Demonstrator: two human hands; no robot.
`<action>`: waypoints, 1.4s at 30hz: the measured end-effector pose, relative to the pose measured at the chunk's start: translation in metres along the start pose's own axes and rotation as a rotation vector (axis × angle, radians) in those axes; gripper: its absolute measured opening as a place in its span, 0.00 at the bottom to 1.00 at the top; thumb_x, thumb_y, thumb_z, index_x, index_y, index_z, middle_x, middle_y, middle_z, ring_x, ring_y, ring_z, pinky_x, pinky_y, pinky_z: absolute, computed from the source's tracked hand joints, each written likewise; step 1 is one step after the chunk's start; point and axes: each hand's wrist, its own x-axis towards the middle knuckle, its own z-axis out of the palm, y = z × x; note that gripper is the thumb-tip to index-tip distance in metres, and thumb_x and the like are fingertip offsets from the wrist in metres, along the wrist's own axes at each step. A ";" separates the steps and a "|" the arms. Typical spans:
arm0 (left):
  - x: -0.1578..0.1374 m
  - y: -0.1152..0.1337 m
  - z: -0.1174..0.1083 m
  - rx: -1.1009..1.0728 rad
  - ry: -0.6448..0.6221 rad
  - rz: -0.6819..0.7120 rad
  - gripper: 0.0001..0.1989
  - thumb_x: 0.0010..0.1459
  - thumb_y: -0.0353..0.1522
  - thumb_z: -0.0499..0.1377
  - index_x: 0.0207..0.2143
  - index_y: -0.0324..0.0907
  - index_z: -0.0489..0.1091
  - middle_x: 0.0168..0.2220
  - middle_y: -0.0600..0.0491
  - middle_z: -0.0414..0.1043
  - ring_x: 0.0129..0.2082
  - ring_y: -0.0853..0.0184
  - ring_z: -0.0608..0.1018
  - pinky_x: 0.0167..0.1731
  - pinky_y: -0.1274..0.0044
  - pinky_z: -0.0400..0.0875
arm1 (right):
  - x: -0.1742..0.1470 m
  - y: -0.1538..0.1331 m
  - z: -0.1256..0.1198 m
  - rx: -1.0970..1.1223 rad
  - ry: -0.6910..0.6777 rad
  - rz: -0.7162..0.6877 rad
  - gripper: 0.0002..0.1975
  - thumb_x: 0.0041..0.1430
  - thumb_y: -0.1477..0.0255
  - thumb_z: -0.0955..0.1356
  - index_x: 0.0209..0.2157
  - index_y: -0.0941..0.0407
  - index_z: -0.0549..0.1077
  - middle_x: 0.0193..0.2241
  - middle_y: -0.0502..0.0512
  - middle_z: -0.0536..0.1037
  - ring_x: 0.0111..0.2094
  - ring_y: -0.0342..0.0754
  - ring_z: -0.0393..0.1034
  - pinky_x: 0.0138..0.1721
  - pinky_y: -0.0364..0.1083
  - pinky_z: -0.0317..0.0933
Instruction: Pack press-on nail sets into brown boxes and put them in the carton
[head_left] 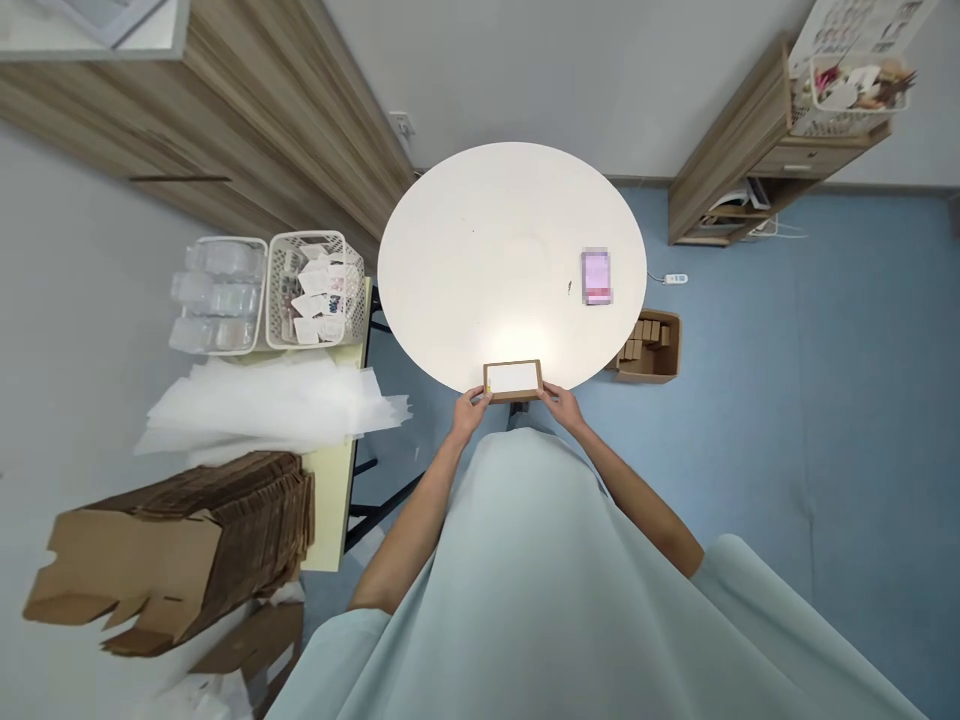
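At the near edge of a round white table, a small cardboard box with a white panel on its upper face is held between both hands. My left hand grips the box's left end, thumb and fingers closed on it. On the right end, my right hand holds the near corner in the same way. A phone-like pink-purple item, partly pixelated, lies on the table's right side. Beside it is a tiny dark mark or object.
Left, a side table bears white baskets, white foam sheets and flattened cardboard boxes. Right, an open carton with small boxes sits on the floor near a power strip. A wooden cabinet stands behind.
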 end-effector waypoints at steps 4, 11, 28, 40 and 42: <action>-0.032 -0.019 0.027 -0.057 0.066 -0.031 0.17 0.62 0.37 0.69 0.50 0.38 0.77 0.60 0.36 0.79 0.59 0.50 0.81 0.58 0.58 0.79 | -0.025 0.011 -0.018 0.038 -0.040 0.069 0.27 0.56 0.49 0.76 0.48 0.54 0.86 0.48 0.59 0.88 0.54 0.64 0.81 0.57 0.63 0.75; -0.090 -0.043 0.081 -0.223 0.060 -0.002 0.15 0.64 0.32 0.66 0.52 0.39 0.74 0.62 0.37 0.77 0.55 0.56 0.83 0.59 0.60 0.79 | -0.079 0.030 -0.070 0.113 0.003 0.098 0.35 0.47 0.47 0.80 0.49 0.56 0.84 0.49 0.63 0.87 0.53 0.62 0.81 0.56 0.62 0.75; -0.109 -0.009 0.257 0.011 -0.181 0.060 0.14 0.61 0.33 0.67 0.49 0.41 0.77 0.54 0.41 0.81 0.50 0.56 0.84 0.55 0.59 0.81 | -0.132 0.089 -0.264 0.205 0.153 0.182 0.35 0.39 0.54 0.85 0.47 0.56 0.82 0.46 0.63 0.86 0.46 0.59 0.83 0.57 0.62 0.75; -0.014 0.071 0.495 0.276 -0.294 -0.050 0.14 0.57 0.33 0.70 0.45 0.39 0.79 0.49 0.39 0.83 0.47 0.53 0.86 0.55 0.58 0.79 | -0.044 0.123 -0.456 0.112 0.226 0.286 0.28 0.44 0.55 0.82 0.44 0.54 0.78 0.44 0.58 0.85 0.38 0.53 0.81 0.45 0.53 0.77; 0.000 0.079 0.528 0.282 -0.314 -0.060 0.16 0.58 0.34 0.70 0.48 0.39 0.79 0.52 0.39 0.83 0.49 0.52 0.85 0.57 0.58 0.78 | -0.028 0.126 -0.478 0.062 0.253 0.323 0.26 0.44 0.57 0.81 0.42 0.52 0.76 0.43 0.56 0.85 0.38 0.53 0.81 0.44 0.53 0.77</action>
